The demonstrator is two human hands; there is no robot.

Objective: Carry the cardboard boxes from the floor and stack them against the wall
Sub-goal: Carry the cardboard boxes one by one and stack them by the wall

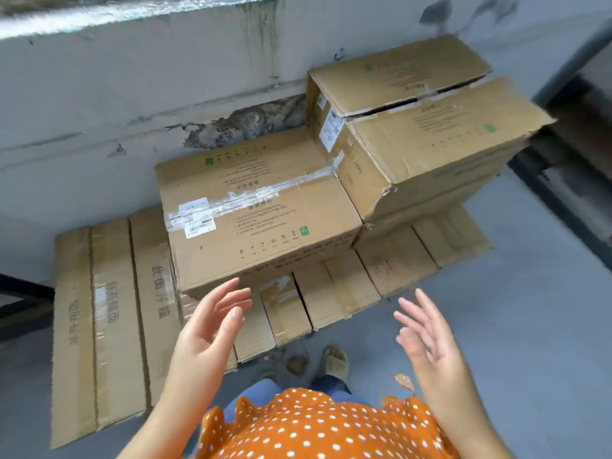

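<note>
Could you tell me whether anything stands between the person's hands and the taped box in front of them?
Nothing visible does. The left hand and right hand hover open just short of the taped box, with only air between.

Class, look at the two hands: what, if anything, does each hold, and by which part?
Nothing is held. The left hand and the right hand are both open, fingers spread, in the air in front of the taped box, touching nothing.
</note>
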